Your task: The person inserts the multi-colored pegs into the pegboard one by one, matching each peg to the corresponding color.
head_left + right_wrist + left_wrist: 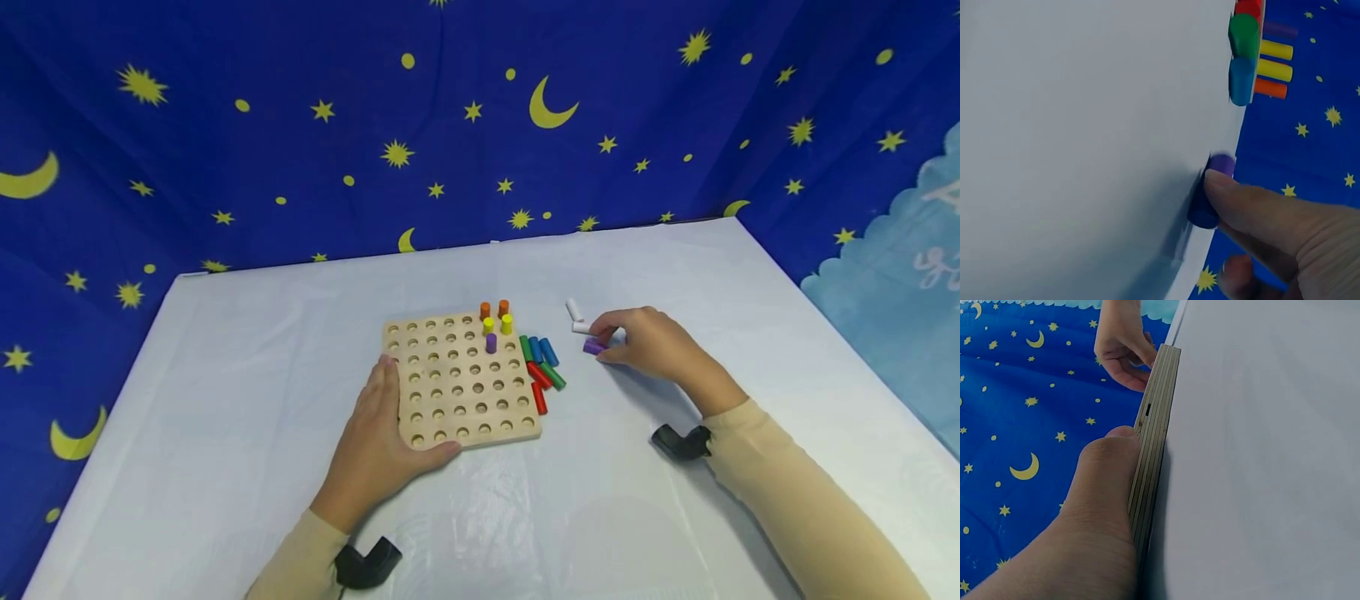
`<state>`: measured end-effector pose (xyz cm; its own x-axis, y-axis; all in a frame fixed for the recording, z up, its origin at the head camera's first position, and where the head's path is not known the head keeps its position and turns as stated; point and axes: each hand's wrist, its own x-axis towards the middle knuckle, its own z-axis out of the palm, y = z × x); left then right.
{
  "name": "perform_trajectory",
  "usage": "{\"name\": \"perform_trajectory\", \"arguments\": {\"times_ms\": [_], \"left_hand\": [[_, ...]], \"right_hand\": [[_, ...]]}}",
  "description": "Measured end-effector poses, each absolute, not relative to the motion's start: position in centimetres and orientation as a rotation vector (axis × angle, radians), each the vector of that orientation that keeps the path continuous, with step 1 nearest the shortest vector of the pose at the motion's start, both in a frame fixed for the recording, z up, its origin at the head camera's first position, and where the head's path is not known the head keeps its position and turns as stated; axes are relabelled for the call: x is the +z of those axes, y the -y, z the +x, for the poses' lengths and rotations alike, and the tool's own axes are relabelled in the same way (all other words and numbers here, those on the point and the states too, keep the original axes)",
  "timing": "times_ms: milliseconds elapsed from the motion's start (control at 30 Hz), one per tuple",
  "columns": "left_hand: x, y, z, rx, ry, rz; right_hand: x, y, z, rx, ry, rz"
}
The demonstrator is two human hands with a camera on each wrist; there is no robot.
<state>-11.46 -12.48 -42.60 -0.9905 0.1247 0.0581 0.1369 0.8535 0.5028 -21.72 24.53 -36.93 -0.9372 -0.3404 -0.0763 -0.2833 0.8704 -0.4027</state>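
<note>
Left hand [382, 442] lies flat against the pegboard [459, 379] at 7 o'clock, fingers straight, likely steadying it. Right hand [652, 342] pinches a purple peg [593, 347] (lying on the surface [225, 417], 3 o'clock of the board).

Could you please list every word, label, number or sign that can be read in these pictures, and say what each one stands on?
Pale characters on the light blue cloud-edged backdrop panel: cut off at the frame edge and too blurred to read.
Square wooden peg board, coloured wooden pegs and dark blue star-and-moon cloth: no text, only printed shapes.
</note>
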Motion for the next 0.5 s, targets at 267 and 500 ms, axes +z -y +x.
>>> {"name": "perform_trajectory", "arguments": {"times_ms": [267, 500], "left_hand": [[-42.52, 12.36, -11.49, -0.821, 3.011, -0.220], [-42.40, 12.38, -11.53, -0.816, 3.016, -0.210]], "right_hand": [[-36.99, -24.40, -22.20, -0.543, -2.812, -0.654], [-37.29, -24.29, -22.50, -0.556, -2.799, -0.715]]}}
